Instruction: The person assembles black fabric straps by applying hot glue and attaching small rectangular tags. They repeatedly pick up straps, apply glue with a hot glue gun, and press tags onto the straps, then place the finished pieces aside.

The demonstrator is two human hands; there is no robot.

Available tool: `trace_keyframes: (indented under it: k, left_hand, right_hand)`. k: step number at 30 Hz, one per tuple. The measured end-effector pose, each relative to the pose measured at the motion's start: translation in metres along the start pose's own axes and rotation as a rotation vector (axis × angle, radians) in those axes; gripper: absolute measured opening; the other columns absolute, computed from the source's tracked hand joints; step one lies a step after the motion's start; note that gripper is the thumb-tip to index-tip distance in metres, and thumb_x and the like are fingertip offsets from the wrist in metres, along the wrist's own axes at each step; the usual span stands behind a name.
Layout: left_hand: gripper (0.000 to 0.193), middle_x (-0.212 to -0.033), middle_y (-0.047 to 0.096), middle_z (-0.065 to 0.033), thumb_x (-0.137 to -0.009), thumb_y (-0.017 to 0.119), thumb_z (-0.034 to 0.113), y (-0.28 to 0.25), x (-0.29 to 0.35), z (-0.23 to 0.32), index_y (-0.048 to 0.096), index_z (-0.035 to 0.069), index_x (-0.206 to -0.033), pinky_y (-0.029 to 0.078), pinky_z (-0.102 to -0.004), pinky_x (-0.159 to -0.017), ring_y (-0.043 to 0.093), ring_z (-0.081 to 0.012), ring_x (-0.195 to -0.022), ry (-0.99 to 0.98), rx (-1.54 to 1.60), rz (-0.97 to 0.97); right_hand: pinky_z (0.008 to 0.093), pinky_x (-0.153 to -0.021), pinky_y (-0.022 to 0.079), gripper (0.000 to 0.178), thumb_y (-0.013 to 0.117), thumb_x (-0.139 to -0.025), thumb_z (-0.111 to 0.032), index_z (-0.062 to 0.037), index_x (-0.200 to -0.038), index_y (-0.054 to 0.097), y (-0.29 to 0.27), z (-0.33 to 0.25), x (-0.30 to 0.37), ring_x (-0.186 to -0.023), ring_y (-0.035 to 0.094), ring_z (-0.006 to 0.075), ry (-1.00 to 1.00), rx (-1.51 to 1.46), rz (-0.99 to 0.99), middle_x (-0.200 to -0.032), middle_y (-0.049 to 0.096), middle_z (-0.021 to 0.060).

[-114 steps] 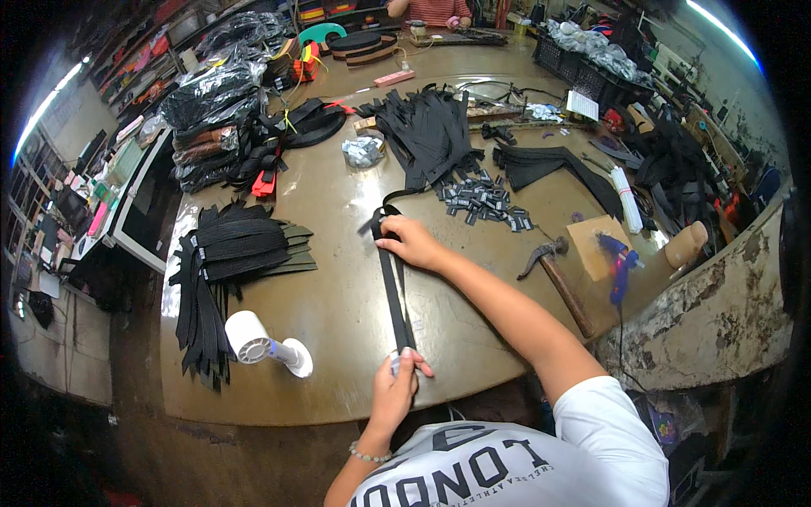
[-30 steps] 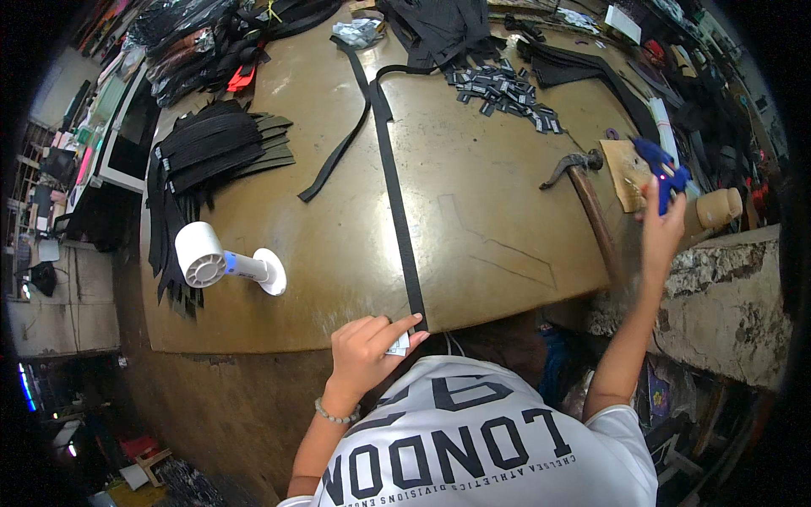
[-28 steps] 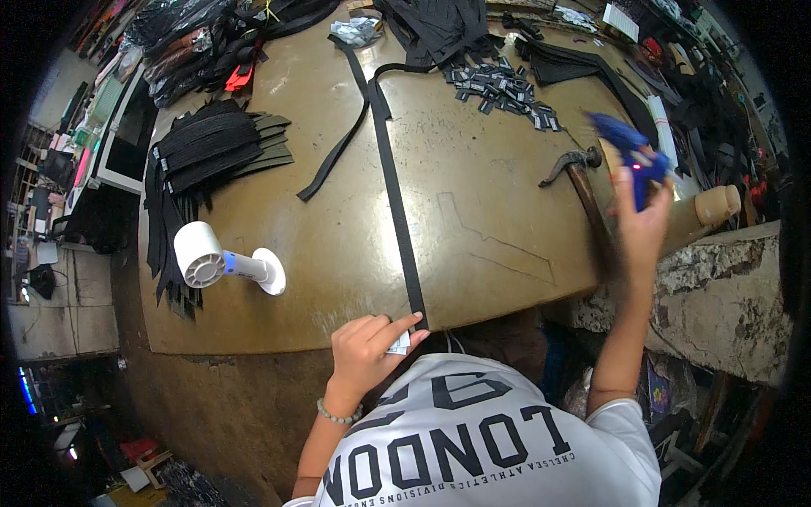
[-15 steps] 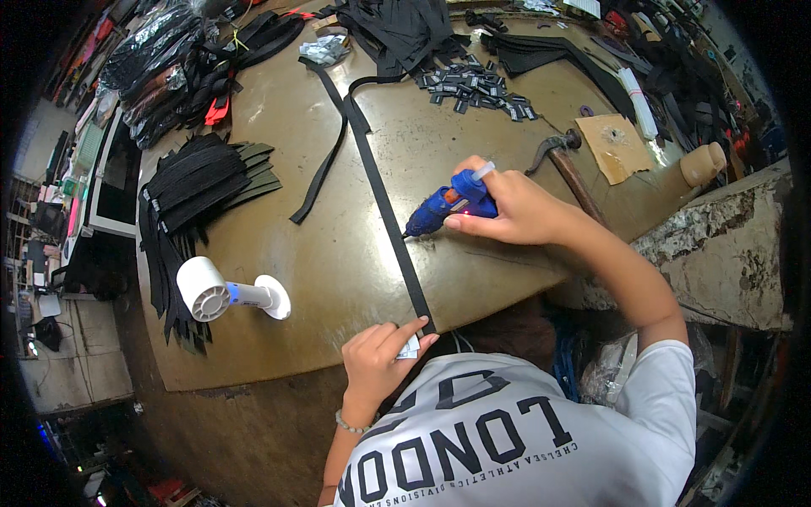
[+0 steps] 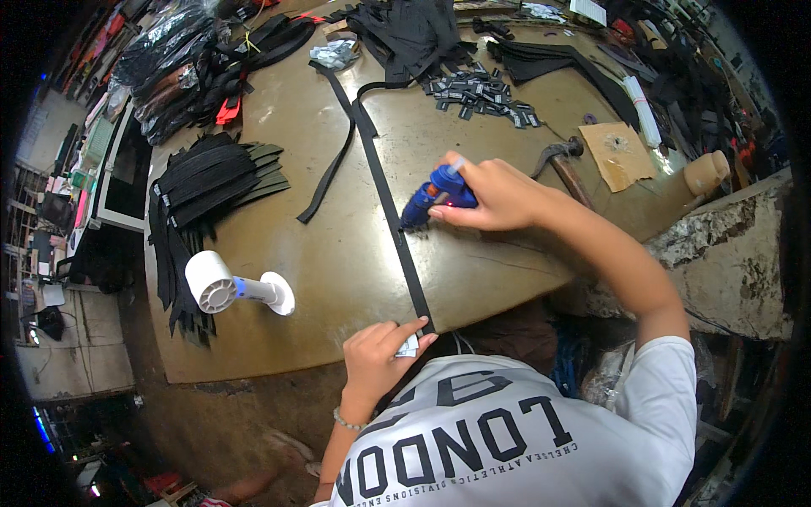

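Note:
A long black webbing strap (image 5: 388, 193) runs from the far side of the table to its front edge. My left hand (image 5: 376, 351) pinches the strap's near end between forefinger and thumb at the edge. Small white-and-grey pieces (image 5: 409, 346), perhaps labels, are tucked in the same hand. My right hand (image 5: 498, 196) is wrapped round a blue hot glue gun (image 5: 435, 198) with a clear glue stick in its back. The gun points down, its nozzle at the strap near mid-length; whether it touches is hard to tell.
A white handheld fan (image 5: 245, 287) stands at left, beside a heap of black straps (image 5: 211, 182). Farther back lie many small black tags (image 5: 481, 93) and stacked black fabric (image 5: 410, 34). A hammer (image 5: 570, 173) and brown cardboard (image 5: 617, 155) lie at right.
My right hand has shifted slightly left and tilted the glue gun more steeply, with its nozzle closer to the strap. My left hand keeps its hold on the near end.

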State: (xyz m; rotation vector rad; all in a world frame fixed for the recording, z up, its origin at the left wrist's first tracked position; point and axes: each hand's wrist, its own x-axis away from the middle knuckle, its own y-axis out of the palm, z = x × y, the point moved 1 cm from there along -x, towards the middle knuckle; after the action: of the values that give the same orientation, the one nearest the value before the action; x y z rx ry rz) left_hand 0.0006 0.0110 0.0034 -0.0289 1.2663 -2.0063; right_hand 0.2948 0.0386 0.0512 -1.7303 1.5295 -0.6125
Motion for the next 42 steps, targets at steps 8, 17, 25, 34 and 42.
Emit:
trace_keyframes:
  k: [8,17,25,34,42]
  left_hand:
    - [0.026,-0.060,0.050,-0.0017,-0.070,0.086,0.028,0.000,-0.002,0.001,0.078,0.016,-0.092,0.039,-0.0321,-0.047,0.050,-0.0185,-0.050,0.010,-0.009,0.003]
    - [0.026,-0.058,0.048,-0.0016,-0.067,0.087,0.025,-0.002,-0.002,0.003,0.077,0.015,-0.090,0.039,-0.0324,-0.047,0.049,-0.0187,-0.050,0.003,-0.034,-0.011]
    - [0.027,-0.058,0.049,-0.0022,-0.067,0.087,0.026,-0.002,-0.001,0.002,0.077,0.016,-0.090,0.039,-0.0334,-0.047,0.051,-0.0198,-0.050,-0.018,-0.026,-0.044]
    - [0.024,-0.057,0.051,-0.0015,-0.076,0.083,0.033,-0.006,-0.002,0.004,0.078,0.018,-0.094,0.042,-0.0330,-0.047,0.053,-0.0197,-0.050,-0.011,-0.005,-0.064]
    - [0.023,-0.057,0.050,0.0019,-0.079,0.080,0.034,-0.003,0.004,0.001,0.077,0.019,-0.095,0.041,-0.0288,-0.046,0.052,-0.0143,-0.050,-0.015,0.021,-0.052]
  right_hand:
    - [0.0421,-0.064,0.054,0.027,0.064,-0.085,-0.019,-0.0061,-0.108,0.060,0.005,-0.018,0.012,-0.073,0.067,0.0342,-0.530,0.533,0.169,-0.088,0.068,0.0146]
    - [0.0413,-0.090,0.047,0.042,0.056,-0.101,-0.031,0.0032,-0.125,0.050,-0.076,0.101,0.156,-0.102,0.062,0.0315,0.759,0.197,1.200,-0.106,0.064,0.0199]
    - [0.0464,-0.098,0.043,0.048,0.059,-0.095,-0.025,0.0014,-0.134,0.049,-0.180,0.132,0.141,-0.116,0.054,0.0386,0.318,1.016,1.253,-0.123,0.058,0.0244]
    - [0.0566,-0.109,0.033,0.058,0.050,-0.097,-0.051,-0.0059,-0.131,0.058,-0.183,0.303,-0.013,-0.134,0.043,0.0360,1.178,0.636,0.523,-0.142,0.051,0.0150]
    - [0.0551,-0.105,0.037,0.050,0.066,-0.092,-0.037,-0.0104,-0.133,0.058,-0.201,0.317,-0.011,-0.128,0.050,0.0341,1.240,0.462,0.552,-0.134,0.059,0.0133]
